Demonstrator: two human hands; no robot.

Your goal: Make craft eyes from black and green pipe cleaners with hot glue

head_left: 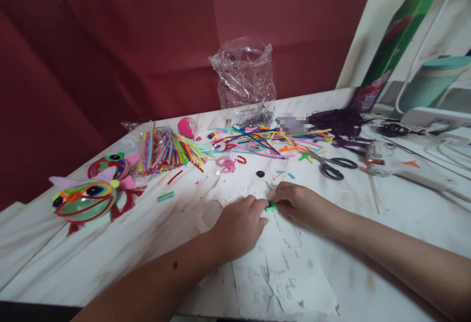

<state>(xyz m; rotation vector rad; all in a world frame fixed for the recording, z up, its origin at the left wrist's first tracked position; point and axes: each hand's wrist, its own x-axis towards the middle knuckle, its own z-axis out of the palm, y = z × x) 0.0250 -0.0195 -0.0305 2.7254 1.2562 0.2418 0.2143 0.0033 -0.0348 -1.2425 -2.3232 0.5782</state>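
Note:
Over a creased, written-on paper sheet, my left hand and my right hand meet with fingertips pinched. Between them is a short bright green pipe cleaner, beside or around a small dark piece that the fingers partly hide. Just beyond the hands lies a black round disc. Short blue pipe cleaner bits lie close to my right hand. A translucent round plastic piece sits by my left hand, partly covered by it.
Colourful pipe cleaners lie bundled at left. Two decorated animal-like heads stand there. Black-handled scissors and a corded glue gun lie at right. Behind are a clear plastic bag, purple fringe and a tall green package.

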